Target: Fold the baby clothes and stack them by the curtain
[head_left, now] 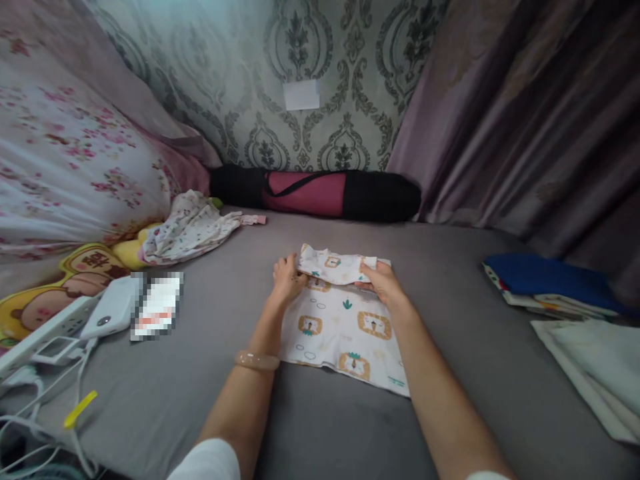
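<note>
A small white garment printed with lion and leaf patterns lies flat on the grey bed surface. Its far edge is folded back toward me. My left hand pinches the left end of that folded edge. My right hand grips the right end of the same fold. Both hands are closed on the cloth. A pale bangle sits on my left wrist.
A crumpled printed garment lies at the left near a floral quilt. A black and red roll bag lies along the wall. Folded blue and white cloths sit at the right. A power strip, charger and cables lie at the near left.
</note>
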`<act>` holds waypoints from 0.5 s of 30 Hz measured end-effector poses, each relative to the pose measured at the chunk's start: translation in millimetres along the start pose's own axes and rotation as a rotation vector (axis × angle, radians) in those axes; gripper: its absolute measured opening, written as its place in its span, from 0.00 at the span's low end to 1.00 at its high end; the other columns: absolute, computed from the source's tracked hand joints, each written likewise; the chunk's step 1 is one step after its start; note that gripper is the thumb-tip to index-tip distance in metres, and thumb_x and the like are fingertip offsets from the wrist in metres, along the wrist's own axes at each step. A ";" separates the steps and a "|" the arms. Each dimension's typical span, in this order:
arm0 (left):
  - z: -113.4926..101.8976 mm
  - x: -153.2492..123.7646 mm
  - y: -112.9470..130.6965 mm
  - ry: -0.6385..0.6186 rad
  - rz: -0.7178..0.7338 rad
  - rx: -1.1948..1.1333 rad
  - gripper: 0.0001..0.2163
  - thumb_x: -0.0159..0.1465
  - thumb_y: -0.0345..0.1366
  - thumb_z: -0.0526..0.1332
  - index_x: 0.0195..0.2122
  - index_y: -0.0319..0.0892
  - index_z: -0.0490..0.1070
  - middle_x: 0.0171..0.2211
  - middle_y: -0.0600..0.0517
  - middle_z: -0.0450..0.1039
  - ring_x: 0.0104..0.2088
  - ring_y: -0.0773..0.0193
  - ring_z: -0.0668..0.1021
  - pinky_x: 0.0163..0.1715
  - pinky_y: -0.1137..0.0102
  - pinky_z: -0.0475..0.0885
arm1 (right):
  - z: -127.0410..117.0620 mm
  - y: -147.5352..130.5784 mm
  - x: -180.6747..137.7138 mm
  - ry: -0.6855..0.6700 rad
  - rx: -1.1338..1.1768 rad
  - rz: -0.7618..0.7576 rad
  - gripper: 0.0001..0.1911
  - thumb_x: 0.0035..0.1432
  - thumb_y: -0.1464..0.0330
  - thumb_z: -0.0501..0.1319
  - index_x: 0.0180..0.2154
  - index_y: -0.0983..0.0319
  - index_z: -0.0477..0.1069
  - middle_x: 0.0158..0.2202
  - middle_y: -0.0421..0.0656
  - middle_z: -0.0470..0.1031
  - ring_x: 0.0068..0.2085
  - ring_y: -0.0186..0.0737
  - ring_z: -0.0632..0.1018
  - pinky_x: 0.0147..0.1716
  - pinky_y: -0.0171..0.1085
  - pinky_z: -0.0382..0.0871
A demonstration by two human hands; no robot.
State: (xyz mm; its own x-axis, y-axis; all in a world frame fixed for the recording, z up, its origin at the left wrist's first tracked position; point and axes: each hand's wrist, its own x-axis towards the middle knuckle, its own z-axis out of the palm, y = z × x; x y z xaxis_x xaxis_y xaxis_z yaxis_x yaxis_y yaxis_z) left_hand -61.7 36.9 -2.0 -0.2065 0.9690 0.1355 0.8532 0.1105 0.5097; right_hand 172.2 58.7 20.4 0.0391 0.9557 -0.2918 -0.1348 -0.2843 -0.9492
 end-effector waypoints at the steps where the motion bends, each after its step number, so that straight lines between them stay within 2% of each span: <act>1: 2.9 -0.4 -0.8 -0.001 0.021 -0.002 0.28 0.58 0.35 0.58 0.60 0.39 0.59 0.50 0.38 0.63 0.53 0.46 0.67 0.51 0.57 0.64 | -1.8 -1.1 0.1 0.020 -0.022 -0.012 0.03 0.56 0.75 0.62 0.34 0.64 0.71 0.32 0.42 0.78 0.27 0.34 0.78 0.21 0.32 0.77; 5: 6.8 -2.7 -1.2 0.010 0.097 -0.031 0.24 0.60 0.31 0.54 0.59 0.40 0.58 0.48 0.41 0.62 0.48 0.54 0.72 0.48 0.63 0.67 | -10.1 -4.1 1.9 0.116 -0.108 -0.060 0.02 0.55 0.76 0.62 0.33 0.64 0.71 0.29 0.41 0.77 0.24 0.32 0.76 0.16 0.29 0.72; 8: 3.9 -5.0 -0.3 0.000 0.097 0.008 0.24 0.61 0.28 0.52 0.60 0.43 0.58 0.48 0.42 0.63 0.44 0.57 0.74 0.44 0.65 0.68 | -18.5 -2.8 6.1 0.141 -0.160 -0.083 0.02 0.55 0.75 0.62 0.33 0.65 0.71 0.26 0.40 0.77 0.22 0.31 0.74 0.15 0.27 0.69; 11: 2.0 -6.8 1.4 -0.022 0.073 0.071 0.24 0.62 0.28 0.51 0.61 0.45 0.58 0.47 0.42 0.63 0.43 0.55 0.74 0.40 0.66 0.68 | -26.8 0.3 11.0 0.171 -0.238 -0.086 0.02 0.55 0.74 0.63 0.34 0.65 0.72 0.23 0.39 0.76 0.18 0.30 0.73 0.14 0.26 0.66; 15: 1.4 -8.4 5.0 -0.070 0.091 0.143 0.24 0.62 0.30 0.53 0.60 0.47 0.60 0.47 0.42 0.63 0.45 0.51 0.72 0.40 0.65 0.67 | -35.2 3.3 15.0 0.234 -0.471 -0.084 0.06 0.55 0.71 0.62 0.36 0.66 0.74 0.19 0.39 0.75 0.16 0.30 0.71 0.14 0.26 0.62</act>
State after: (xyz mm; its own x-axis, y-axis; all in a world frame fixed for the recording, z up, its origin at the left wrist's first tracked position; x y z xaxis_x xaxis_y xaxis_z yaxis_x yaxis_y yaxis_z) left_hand -55.1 29.6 -1.8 -0.0955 0.9889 0.1136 0.9273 0.0469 0.3714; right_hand 207.3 69.4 8.8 0.2574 0.9494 -0.1797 0.3357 -0.2623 -0.9047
